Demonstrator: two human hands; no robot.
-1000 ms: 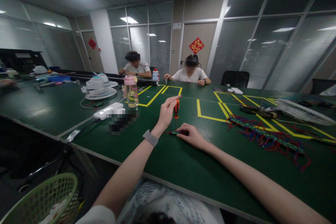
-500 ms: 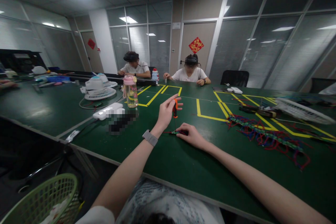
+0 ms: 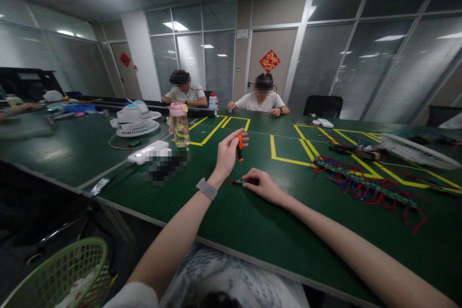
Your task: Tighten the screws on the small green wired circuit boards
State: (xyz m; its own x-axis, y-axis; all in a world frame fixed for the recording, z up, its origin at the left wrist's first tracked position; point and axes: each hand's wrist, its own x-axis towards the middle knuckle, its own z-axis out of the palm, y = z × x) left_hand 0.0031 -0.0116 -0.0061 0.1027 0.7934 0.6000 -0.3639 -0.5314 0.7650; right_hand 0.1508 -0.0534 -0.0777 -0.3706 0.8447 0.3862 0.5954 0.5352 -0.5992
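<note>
An orange and black screwdriver (image 3: 240, 148) stands upright in my left hand (image 3: 228, 154), its handle between thumb and fingers. The shaft points down, and its tip meets a small green circuit board (image 3: 239, 181) on the table. My right hand (image 3: 263, 184) is closed on the right end of that board, fingertips pressing it against the surface. A thin red wire reaches out from the board's left side. What lies under my right palm is mostly hidden.
On the right lies a row of wired circuit boards (image 3: 364, 184). A pink-lidded bottle (image 3: 179, 125), a white power strip (image 3: 147, 152) and white fans (image 3: 137, 122) stand left. A green basket (image 3: 57, 274) is below the table edge. Two people sit opposite.
My left hand's fingers have shifted slightly around the screwdriver handle. The right hand and the board have stayed in place. At the far left, another person's arm has moved.
</note>
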